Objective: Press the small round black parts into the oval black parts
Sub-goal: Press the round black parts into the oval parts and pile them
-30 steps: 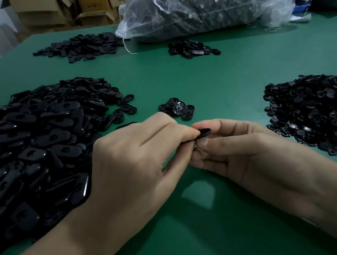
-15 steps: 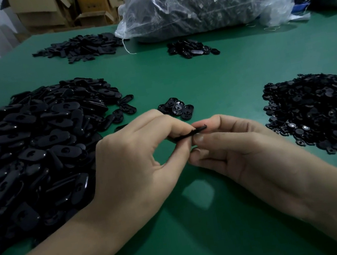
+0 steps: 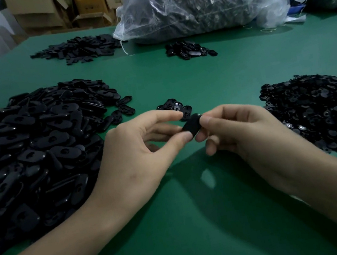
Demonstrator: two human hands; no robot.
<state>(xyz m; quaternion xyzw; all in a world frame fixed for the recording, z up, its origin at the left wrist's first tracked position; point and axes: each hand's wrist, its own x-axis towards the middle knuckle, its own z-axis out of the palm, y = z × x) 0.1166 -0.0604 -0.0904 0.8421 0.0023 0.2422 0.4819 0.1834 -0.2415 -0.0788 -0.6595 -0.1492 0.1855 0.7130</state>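
Note:
One oval black part [image 3: 192, 124] is held above the green table [image 3: 200, 221], at its middle. My left hand [image 3: 136, 154] pinches its left end between thumb and forefinger. My right hand [image 3: 239, 131] pinches its right end with thumb and fingertips. Any round part on it is hidden by the fingers. A big heap of oval black parts [image 3: 34, 153] lies at the left. The heap of small round black parts [image 3: 324, 111] lies at the right. A few black parts [image 3: 175, 107] lie just beyond my fingers.
A small pile of black parts [image 3: 190, 50] and a flatter black pile [image 3: 80, 48] lie further back. Two clear plastic sacks of dark parts [image 3: 205, 2] fill the far edge. Cardboard boxes [image 3: 52, 11] stand behind the table at the left.
Both hands lifted slightly and turned the oval part from edge-on to its flat side facing me. My left fingers opened out to a lighter pinch.

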